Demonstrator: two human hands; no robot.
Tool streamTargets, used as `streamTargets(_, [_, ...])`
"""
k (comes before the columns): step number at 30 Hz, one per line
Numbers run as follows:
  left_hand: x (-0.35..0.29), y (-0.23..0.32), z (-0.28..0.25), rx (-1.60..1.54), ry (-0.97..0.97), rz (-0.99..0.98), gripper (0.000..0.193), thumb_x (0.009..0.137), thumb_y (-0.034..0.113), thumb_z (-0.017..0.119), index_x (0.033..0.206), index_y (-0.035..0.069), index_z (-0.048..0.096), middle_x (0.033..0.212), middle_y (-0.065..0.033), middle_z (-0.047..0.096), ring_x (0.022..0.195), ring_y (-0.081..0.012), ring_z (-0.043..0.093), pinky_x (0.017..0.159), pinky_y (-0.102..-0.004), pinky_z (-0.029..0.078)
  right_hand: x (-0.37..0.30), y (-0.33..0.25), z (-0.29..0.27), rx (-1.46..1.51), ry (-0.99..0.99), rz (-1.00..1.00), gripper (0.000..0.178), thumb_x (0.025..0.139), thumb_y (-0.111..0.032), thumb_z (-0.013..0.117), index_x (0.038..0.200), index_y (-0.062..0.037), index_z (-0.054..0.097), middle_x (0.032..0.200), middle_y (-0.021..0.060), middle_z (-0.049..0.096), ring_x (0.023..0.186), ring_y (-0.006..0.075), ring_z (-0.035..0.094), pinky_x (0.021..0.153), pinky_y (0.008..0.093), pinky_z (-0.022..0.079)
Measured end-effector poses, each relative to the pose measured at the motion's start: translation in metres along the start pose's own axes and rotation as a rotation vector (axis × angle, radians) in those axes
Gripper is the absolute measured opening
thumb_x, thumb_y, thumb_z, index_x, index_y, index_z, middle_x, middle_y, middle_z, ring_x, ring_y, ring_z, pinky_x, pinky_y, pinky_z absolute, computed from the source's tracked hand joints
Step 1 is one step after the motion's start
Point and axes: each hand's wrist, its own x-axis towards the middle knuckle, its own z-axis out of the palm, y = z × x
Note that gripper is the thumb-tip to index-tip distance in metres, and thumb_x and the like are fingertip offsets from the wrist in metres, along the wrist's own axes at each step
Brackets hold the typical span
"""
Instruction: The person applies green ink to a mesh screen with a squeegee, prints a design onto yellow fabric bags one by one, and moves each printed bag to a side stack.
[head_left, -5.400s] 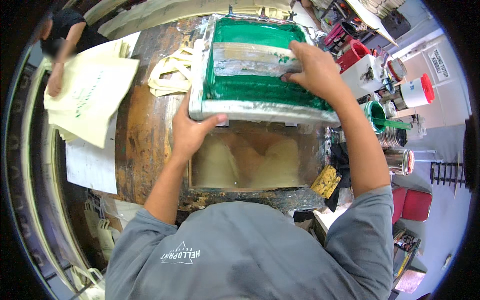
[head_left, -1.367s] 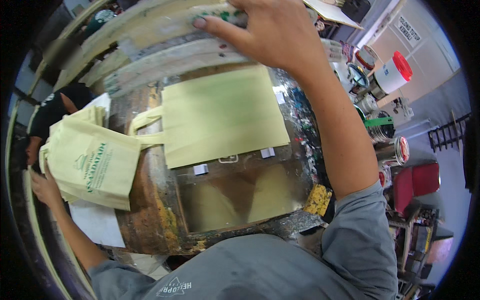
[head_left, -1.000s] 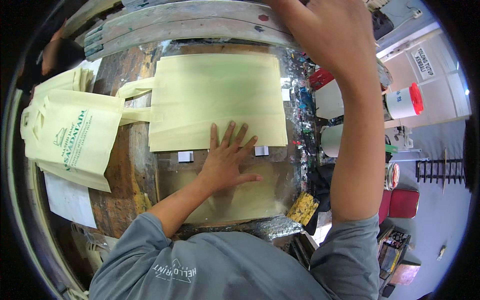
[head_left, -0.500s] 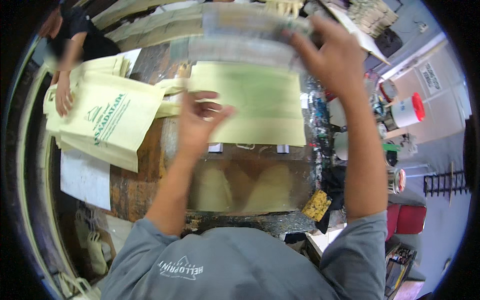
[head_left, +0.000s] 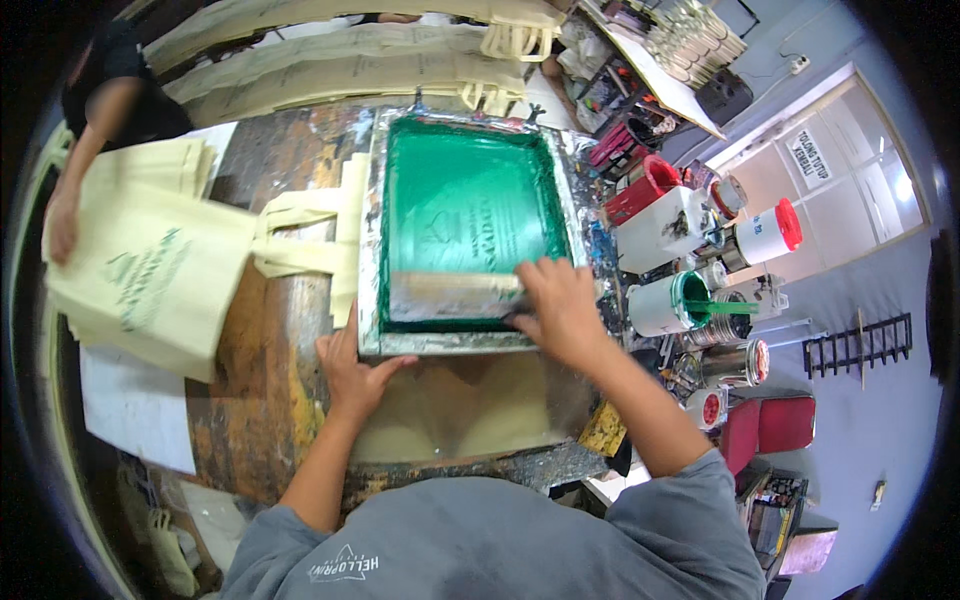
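A screen-printing frame lies flat on the worktable, its mesh covered in green ink. Through the ink a darker printed design shows. My right hand is closed on the right end of a squeegee, which rests across the mesh near the frame's close edge. At the near left corner of the frame, my left hand presses with thumb and fingers spread. From under the frame's left side stick out the handles of a pale yellow bag; the rest of it is hidden.
On the left, a co-worker's hand touches a stack of printed pale yellow bags. Paint tubs and cans crowd the right side, one with a green stick. A yellow sponge sits at the table's near right. More bags lie beyond.
The frame, raised and blurred before, is now down over the pale yellow bag. My right hand has come down and nearer, onto the squeegee; my left has moved nearer to the frame's corner.
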Motion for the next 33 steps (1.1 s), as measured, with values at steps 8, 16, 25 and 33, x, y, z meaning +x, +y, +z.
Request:
streamTargets(8, [0.005,0.005,-0.004,-0.022,-0.056,0.035,0.12,0.065,0.057,0.095,0.158,-0.002,0.047,0.102,-0.0047,0.074,0.095,-0.0253,0.061,0.097,-0.0418,0.035,0.078,0.031,0.056,-0.072,0.27,0.089,0.045,0.077,-0.014,0.085,0.116,-0.0155,0.064,0.106,0.0078,0.063,0.105,0.031,0.059,0.095,0.0516,0.04])
streamTargets(16, [0.008,0.014,-0.025,0.347,-0.065,-0.052,0.125,0.06,0.077,0.088,0.158,0.007,0.053,0.114,-0.0112,0.054,0.109,-0.0311,0.05,0.105,-0.0502,0.032,0.247,0.117,0.038,-0.083,0.098,0.016,0.057,0.078,-0.022,0.089,0.127,-0.0183,0.06,0.117,0.0068,0.069,0.116,0.0302,0.064,0.091,0.0545,0.046])
streamTargets(25, [0.273,0.039,0.047,0.231,0.152,0.481,0.096,0.08,0.07,0.08,0.145,0.003,0.06,0.132,-0.022,0.06,0.126,-0.041,0.054,0.11,-0.0535,0.04,0.242,0.118,0.092,-0.222,0.345,0.098,0.066,0.076,-0.025,0.09,0.135,-0.0219,0.061,0.118,0.0023,0.069,0.115,0.0267,0.064,0.094,0.0512,0.046])
streamTargets(33, [0.278,0.032,0.092,0.479,0.182,0.537,0.061,0.086,0.067,0.074,0.079,0.008,0.061,0.081,-0.0089,0.059,0.08,-0.0308,0.059,0.073,-0.0444,0.048,0.176,0.09,0.074,-0.12,0.295,-0.012,0.048,0.079,-0.019,0.084,0.121,-0.0159,0.063,0.11,0.0044,0.068,0.107,0.0286,0.065,0.088,0.0501,0.044])
